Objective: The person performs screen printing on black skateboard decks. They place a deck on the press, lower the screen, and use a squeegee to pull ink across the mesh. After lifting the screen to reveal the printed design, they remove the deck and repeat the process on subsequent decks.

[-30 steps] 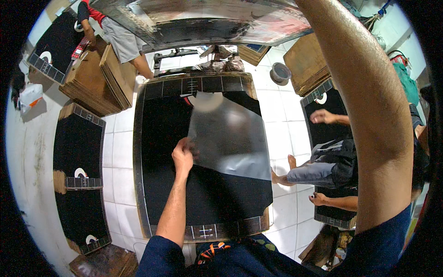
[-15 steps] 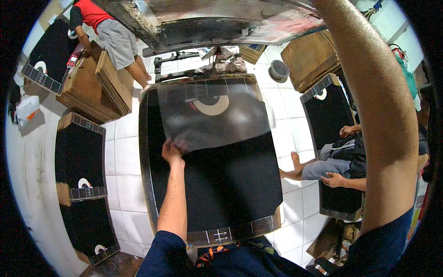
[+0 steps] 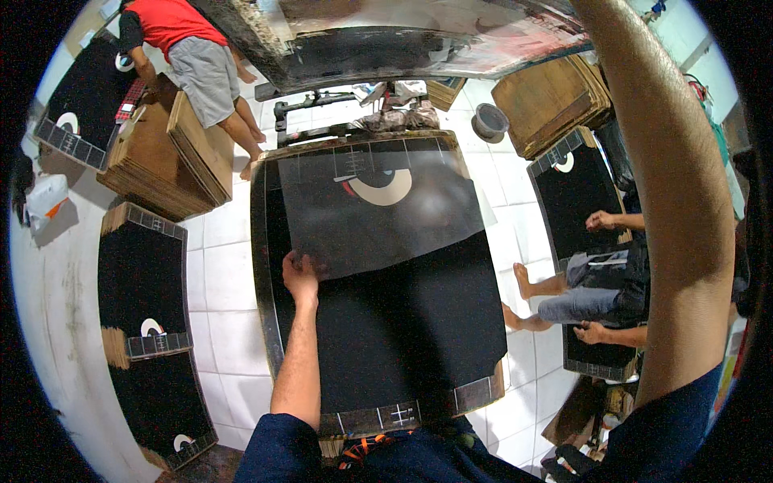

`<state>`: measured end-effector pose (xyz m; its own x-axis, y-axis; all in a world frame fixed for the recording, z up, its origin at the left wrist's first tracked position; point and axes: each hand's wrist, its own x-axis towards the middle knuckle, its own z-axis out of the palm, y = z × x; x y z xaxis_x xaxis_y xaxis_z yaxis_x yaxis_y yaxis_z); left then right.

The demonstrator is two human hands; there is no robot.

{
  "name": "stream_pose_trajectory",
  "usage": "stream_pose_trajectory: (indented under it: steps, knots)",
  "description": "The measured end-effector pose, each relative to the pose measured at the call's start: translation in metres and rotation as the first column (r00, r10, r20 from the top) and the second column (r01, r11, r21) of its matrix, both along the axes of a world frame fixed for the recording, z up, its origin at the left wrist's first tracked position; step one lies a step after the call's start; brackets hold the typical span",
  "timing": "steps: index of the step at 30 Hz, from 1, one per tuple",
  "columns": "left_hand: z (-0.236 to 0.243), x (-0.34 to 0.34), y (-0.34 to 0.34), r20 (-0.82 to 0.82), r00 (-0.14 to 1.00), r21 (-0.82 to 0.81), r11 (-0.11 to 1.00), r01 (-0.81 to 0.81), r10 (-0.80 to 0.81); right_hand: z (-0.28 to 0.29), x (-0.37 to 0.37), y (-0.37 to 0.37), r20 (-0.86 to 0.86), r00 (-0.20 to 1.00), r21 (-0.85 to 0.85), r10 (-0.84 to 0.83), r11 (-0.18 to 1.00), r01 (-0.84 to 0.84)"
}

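A black panel (image 3: 419, 322) with a cream curved print (image 3: 385, 196) near its far end lies on a board in front of me. Over its far half is a see-through plastic sheet (image 3: 378, 237), its near edge slanting across the black. My left hand (image 3: 301, 274) is closed at the sheet's near left corner, fingers pinched on it. My right forearm (image 3: 676, 185) reaches up along the right side, and its hand lies beyond the top edge. Tilted up over the far end of the board is a large ink-stained printing screen (image 3: 386, 60).
Stacked brown boards (image 3: 145, 153) stand at the far left, and more boards (image 3: 547, 105) at the far right. Black printed panels (image 3: 143, 266) lie along the left. A grey bucket (image 3: 489, 122) sits on the tiled floor. One person (image 3: 201, 76) bends far left; another (image 3: 600, 298) sits at right.
The view has shifted slightly, and the board sits a little farther right. My left hand stays at the sheet's corner. The seated person's legs and hands have moved a little.
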<state>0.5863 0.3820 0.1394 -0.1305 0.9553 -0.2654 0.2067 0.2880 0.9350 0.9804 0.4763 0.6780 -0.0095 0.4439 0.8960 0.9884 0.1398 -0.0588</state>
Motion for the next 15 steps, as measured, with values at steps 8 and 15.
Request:
stream_pose_trajectory:
  steps: [8,15]
  knots:
    - [0.007,-0.001,-0.023,-0.688,0.716,0.498,0.794,0.348,0.118,-0.018,0.006,-0.013,0.077,0.996,0.074,0.055,0.995,-0.061]
    - [-0.013,0.017,-0.039,-0.904,0.393,0.132,0.764,0.632,-0.168,-0.025,0.002,-0.03,0.196,0.973,-0.017,-0.121,0.992,0.127]
